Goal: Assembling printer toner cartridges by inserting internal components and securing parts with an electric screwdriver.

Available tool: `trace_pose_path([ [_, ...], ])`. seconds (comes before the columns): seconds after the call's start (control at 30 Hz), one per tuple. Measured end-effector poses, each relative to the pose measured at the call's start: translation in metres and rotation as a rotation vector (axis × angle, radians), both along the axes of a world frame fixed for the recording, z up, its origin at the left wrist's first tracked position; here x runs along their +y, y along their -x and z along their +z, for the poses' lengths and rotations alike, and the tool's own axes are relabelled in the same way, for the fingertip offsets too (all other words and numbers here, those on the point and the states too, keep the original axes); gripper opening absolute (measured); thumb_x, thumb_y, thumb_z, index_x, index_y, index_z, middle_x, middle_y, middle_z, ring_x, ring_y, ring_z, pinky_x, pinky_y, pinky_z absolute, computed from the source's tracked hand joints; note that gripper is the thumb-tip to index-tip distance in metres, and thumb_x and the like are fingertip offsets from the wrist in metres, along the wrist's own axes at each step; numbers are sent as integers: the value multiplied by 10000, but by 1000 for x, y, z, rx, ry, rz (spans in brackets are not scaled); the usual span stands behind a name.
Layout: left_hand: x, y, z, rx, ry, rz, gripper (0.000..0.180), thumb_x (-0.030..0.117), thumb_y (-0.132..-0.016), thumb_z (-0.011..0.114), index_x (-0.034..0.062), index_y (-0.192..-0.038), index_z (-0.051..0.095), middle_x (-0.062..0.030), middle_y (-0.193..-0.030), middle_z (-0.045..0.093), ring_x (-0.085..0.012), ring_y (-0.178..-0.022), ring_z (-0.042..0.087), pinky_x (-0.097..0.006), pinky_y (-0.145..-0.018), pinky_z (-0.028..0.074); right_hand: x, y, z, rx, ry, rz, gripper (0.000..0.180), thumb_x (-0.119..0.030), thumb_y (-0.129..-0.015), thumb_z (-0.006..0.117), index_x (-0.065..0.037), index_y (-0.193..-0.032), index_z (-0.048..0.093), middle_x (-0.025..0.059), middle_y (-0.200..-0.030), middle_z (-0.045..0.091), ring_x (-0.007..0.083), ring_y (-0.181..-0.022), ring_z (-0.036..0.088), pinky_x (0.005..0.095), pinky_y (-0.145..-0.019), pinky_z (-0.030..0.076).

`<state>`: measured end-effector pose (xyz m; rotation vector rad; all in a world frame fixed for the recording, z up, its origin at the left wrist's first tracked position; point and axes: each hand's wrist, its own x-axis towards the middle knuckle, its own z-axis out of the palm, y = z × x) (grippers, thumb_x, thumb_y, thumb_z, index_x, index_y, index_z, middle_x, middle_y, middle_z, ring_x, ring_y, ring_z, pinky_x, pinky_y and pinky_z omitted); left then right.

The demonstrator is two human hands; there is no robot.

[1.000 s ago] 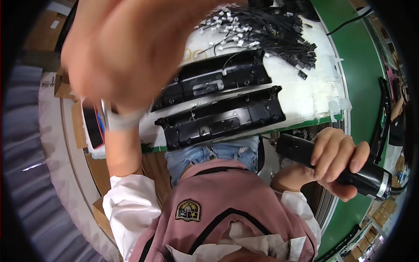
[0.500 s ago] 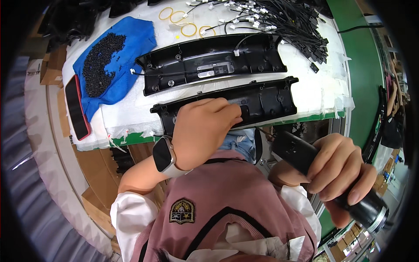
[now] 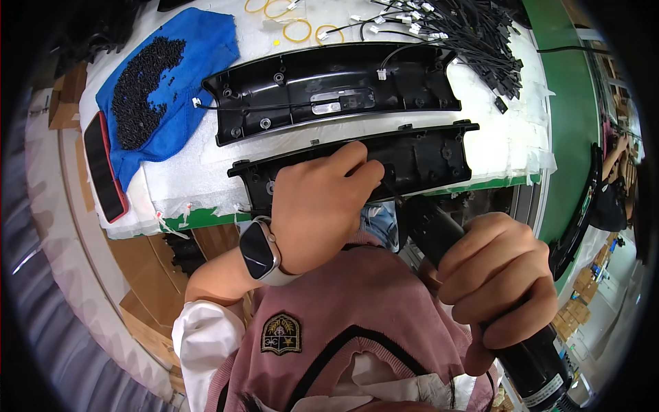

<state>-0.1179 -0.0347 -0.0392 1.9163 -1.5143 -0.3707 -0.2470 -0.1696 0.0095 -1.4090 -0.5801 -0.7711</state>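
Note:
A long black plastic trim panel (image 3: pixel 436 158) lies hollow side up along the near edge of the table. My left hand (image 3: pixel 322 196) reaches over it with curled fingers, their tips down inside the panel at its middle. What they pinch there, if anything, is hidden behind the hand. My right hand (image 3: pixel 498 275) is wrapped round a black electric screwdriver (image 3: pixel 429 226), tilted with its front end toward the panel beside my left fingertips. Whether its bit touches the panel I cannot tell. Just beyond lies a second, similar panel (image 3: pixel 274 86) with a thin black cable (image 3: pixel 254 108) along it.
A blue cloth (image 3: pixel 216 41) at the left carries a heap of small black screws (image 3: pixel 141 103). Next to it lies a red-edged phone (image 3: pixel 103 168). Yellow rubber bands (image 3: pixel 297 21) and a pile of black cables (image 3: pixel 480 51) with white connectors sit at the back.
My right hand has brought the screwdriver leftward, its front end closer to the near panel. My left hand stays over the panel, its fingers shifted slightly. The view has shifted a little.

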Motion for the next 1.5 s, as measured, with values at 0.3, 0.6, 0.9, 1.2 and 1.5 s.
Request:
trace_pose_path([
  [0.3,-1,1,1,-6,-15,35,118,68,-755,691,85,-791,579,-48,-755,508,-259,-566,561,-352,-479,433,1,-8,6,112,68,63,297,-182,-798,776,-22,-873,537,83,-611,592,191,-457,574,297,-420,481],
  [0.6,2,3,4,-45,31,64,128,97,-772,665,103,-762,538,-47,-746,488,-252,-606,589,-360,-483,436,2,-15,10,91,125,107,337,-220,-801,772,-27,-879,507,78,-641,596,202,-476,588,301,-415,480],
  [0.9,10,-15,20,-288,199,64,99,95,-696,625,95,-794,607,-13,-697,505,-184,-684,550,-312,-502,441,-9,-15,22,28,30,195,364,-202,-757,811,6,-905,552,99,-622,596,244,-484,596,329,-429,475],
  [1.2,63,-137,9,-468,14,691,65,77,-759,694,33,-802,673,-106,-747,612,-293,-731,612,-378,-625,475,-14,-11,14,-95,134,65,443,-371,-804,762,-56,-973,502,-1,-592,597,114,-421,568,231,-415,473],
  [1.5,61,-139,2,-522,143,726,95,101,-766,646,51,-733,572,-86,-764,564,-287,-782,578,-387,-652,475,-13,-14,20,7,133,148,415,-231,-759,814,-16,-986,541,78,-656,605,232,-524,617,325,-469,486],
])
